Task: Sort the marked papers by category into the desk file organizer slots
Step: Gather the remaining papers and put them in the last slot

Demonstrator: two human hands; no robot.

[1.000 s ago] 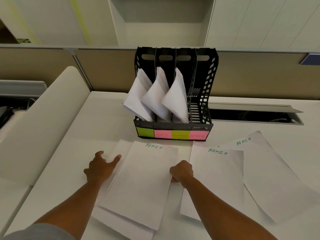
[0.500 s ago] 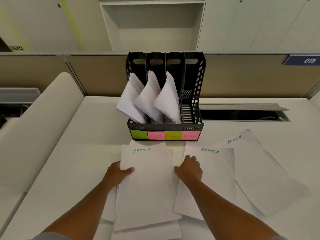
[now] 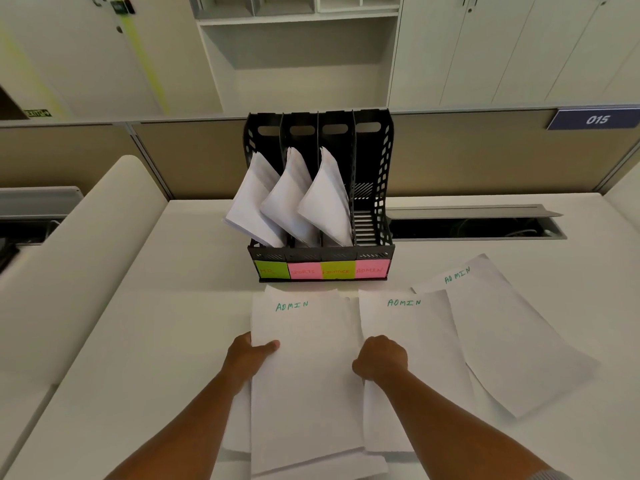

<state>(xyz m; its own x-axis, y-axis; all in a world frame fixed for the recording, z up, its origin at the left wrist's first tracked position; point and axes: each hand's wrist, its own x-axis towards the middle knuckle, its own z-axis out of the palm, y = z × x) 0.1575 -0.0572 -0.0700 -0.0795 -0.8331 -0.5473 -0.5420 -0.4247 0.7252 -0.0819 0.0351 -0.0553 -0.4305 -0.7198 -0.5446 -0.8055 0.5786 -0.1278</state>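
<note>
The file organizer [image 3: 375,188] is black, its side wall patterned with rows of oval cut-outs and its floor with slats; across its front run four sticky labels, lime green [image 3: 272,270], pink [image 3: 304,271], lime green [image 3: 337,270] and pink [image 3: 371,270], lettered in reddish ink. The papers [image 3: 304,375] on the desk [image 3: 156,341] are plain white with "ADMIN" written in green at the top; the sheets standing in the slots [image 3: 291,199] are white too; the desk is off-white, the partition [image 3: 485,157] behind tan, and a plate [image 3: 595,119] on it dark blue with white "015".
</note>
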